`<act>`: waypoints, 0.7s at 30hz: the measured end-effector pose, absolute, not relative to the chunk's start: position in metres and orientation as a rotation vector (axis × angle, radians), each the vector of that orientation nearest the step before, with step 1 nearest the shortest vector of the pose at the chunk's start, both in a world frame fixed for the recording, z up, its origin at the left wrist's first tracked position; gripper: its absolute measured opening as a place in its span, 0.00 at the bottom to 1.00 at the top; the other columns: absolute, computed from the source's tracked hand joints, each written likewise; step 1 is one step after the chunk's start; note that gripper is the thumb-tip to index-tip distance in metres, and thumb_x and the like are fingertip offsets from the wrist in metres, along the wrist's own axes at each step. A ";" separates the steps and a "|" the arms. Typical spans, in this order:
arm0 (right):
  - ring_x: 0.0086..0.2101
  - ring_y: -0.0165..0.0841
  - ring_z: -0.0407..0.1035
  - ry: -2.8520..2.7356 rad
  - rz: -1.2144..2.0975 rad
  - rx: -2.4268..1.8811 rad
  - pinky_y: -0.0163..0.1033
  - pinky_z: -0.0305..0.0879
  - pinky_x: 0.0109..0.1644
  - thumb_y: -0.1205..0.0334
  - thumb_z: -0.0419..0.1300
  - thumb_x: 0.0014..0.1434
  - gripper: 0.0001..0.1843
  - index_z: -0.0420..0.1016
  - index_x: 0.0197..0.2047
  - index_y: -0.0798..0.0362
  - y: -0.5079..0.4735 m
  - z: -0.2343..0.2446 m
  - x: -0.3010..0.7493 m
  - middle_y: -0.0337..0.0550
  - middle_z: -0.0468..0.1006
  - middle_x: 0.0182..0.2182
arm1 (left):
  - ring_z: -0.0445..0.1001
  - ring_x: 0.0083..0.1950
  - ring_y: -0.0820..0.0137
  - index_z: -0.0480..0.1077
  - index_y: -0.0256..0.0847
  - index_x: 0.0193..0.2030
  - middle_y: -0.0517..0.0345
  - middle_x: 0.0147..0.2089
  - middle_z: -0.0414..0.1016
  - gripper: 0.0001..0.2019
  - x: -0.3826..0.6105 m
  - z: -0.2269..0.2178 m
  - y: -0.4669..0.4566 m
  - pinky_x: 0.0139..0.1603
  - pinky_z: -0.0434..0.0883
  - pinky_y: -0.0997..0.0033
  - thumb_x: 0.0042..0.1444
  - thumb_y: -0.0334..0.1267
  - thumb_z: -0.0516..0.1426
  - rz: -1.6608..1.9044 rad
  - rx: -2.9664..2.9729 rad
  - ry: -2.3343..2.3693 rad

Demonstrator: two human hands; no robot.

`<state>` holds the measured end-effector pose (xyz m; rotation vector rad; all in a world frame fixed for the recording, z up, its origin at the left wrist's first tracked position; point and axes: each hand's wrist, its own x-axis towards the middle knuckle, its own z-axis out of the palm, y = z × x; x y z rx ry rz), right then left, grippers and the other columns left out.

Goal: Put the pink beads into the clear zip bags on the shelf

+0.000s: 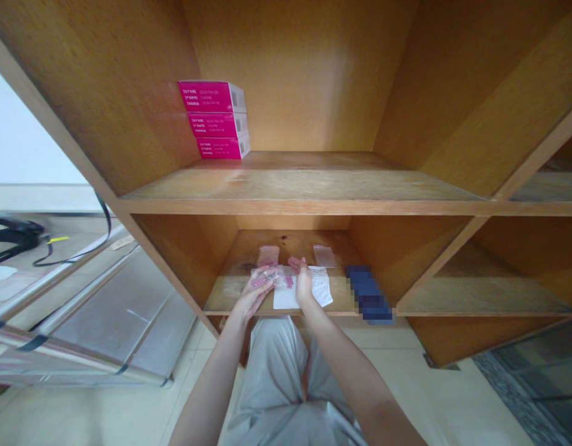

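One clear plastic bag (268,277) gathered in the left hand (252,297), the right hand (303,285) just beside it

Thin film like this should weigh almost nothing and crumple easily. It looks soft and a little slippery, so the gathered top or a flat edge seems the surest place to hold it, away from whatever it contains. The left hand's fingers are closed around the bag, which is crumpled and catches the light. The right hand's fingers and thumb come together just beside it, over a white sheet of paper (286,298), but the hand hides whether they pinch anything. A small cluster of pink pieces (289,282) sits between the hands, too small to identify. All of this is at the front of a lower wooden shelf (239,297). Further back lie one flat plastic bag (269,254) and a second (323,255). To the right lies a blurred blue object (369,295), and three pink cartons (214,118) stand stacked on the shelf above.
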<state>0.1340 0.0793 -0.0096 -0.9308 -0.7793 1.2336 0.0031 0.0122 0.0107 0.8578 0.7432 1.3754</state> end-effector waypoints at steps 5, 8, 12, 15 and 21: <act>0.39 0.34 0.70 -0.749 1.266 -0.902 0.40 0.61 0.49 0.45 0.45 0.55 0.25 0.74 0.33 0.55 0.082 -0.016 0.130 0.47 0.77 0.37 | 0.69 0.49 0.66 0.63 0.41 0.48 0.52 0.50 0.69 0.25 0.001 0.007 0.016 0.50 0.66 0.66 0.42 0.29 0.62 1.350 0.868 0.773; 0.40 0.34 0.70 -0.779 1.277 -0.917 0.40 0.61 0.49 0.44 0.45 0.55 0.25 0.74 0.34 0.55 0.083 -0.022 0.129 0.46 0.77 0.37 | 0.70 0.48 0.66 0.63 0.41 0.48 0.52 0.49 0.69 0.25 0.000 0.005 0.018 0.49 0.66 0.66 0.41 0.29 0.62 1.331 0.875 0.792; 0.40 0.35 0.70 -0.859 1.258 -0.962 0.41 0.62 0.48 0.42 0.44 0.55 0.27 0.74 0.36 0.55 0.084 -0.028 0.129 0.47 0.77 0.38 | 0.71 0.45 0.68 0.64 0.39 0.45 0.52 0.46 0.71 0.23 0.001 0.002 0.025 0.49 0.65 0.65 0.39 0.30 0.63 1.326 0.913 0.869; 0.39 0.36 0.71 -0.929 1.233 -0.989 0.41 0.62 0.47 0.42 0.43 0.55 0.28 0.75 0.35 0.55 0.082 -0.028 0.129 0.48 0.77 0.37 | 0.71 0.45 0.67 0.65 0.36 0.42 0.50 0.43 0.72 0.23 0.004 0.001 0.030 0.50 0.64 0.64 0.36 0.31 0.65 1.323 0.986 0.966; 0.40 0.37 0.70 -0.975 1.208 -1.044 0.41 0.63 0.46 0.41 0.41 0.55 0.30 0.75 0.34 0.55 0.081 -0.029 0.127 0.50 0.77 0.37 | 0.71 0.46 0.63 0.65 0.36 0.42 0.50 0.42 0.73 0.24 0.012 0.002 0.037 0.49 0.65 0.62 0.34 0.32 0.65 1.279 1.078 1.026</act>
